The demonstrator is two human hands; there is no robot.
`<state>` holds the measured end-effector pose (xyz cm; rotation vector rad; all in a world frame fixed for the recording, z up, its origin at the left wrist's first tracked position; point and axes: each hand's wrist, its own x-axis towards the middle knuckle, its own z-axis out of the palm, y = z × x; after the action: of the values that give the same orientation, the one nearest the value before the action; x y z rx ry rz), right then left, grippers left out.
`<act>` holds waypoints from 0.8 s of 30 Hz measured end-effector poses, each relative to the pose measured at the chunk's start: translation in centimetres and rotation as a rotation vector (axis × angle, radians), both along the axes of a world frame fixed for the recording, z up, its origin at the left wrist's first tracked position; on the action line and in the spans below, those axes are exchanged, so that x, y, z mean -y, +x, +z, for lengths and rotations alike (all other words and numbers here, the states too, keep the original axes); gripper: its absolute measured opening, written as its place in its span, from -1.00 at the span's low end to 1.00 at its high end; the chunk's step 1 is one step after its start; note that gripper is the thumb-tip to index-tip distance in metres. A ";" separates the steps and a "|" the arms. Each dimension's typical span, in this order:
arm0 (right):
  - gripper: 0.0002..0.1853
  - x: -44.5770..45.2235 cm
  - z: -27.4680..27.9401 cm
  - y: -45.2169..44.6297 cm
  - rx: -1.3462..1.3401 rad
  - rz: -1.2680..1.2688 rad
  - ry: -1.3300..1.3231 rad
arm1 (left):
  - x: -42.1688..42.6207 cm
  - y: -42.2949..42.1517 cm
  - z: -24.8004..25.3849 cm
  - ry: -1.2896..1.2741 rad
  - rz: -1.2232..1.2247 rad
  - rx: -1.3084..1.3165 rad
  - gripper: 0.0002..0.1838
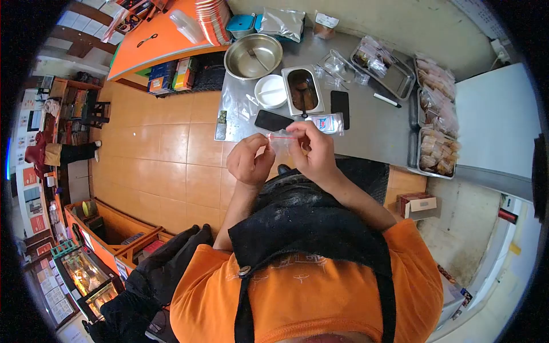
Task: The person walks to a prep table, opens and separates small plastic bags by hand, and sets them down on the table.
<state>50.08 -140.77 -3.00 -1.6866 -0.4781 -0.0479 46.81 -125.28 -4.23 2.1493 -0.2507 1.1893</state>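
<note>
Between my two hands is a small clear zip bag [280,143] with a red line along its top. My left hand [251,158] pinches one end of that top edge, and my right hand [313,150] pinches the other end. Just beyond my fingers lies a dark phone [273,120]. A packet with a blue and red label [327,124] is beside my right hand. Past it stands a steel container [318,91] of brown sauce with a dark spoon [303,106] in it. White round tubs [270,91] sit left of the container.
On the steel table [366,128] are a large metal bowl [253,56], a second dark phone [339,107], a marker [387,100] and a metal tray [400,77]. Trays of filled bags [437,150] line the right edge. One person [68,151] stands far left; another, in dark clothes [166,266], is behind me.
</note>
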 end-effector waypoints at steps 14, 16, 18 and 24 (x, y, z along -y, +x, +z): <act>-0.78 2.3 -3.5 3.6 -0.640 0.861 0.697 | 0.3 -0.4 -2.4 -0.658 -0.509 -0.460 -0.79; -0.78 2.3 -4.0 3.2 -0.885 0.902 0.852 | 0.6 -1.1 -2.3 -0.981 -0.626 -0.607 -0.78; -0.81 2.2 -4.9 3.1 -0.953 0.870 0.870 | 0.6 -1.3 -1.8 -1.368 -0.858 -0.749 -0.78; -0.86 2.8 -3.9 3.0 -0.965 0.904 0.628 | -0.9 -1.3 -2.3 -1.509 -0.891 -1.009 -0.84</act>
<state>53.06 -143.53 -6.87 -0.6230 -0.3736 1.1070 45.51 -124.37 -6.55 0.7934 0.1432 -0.3488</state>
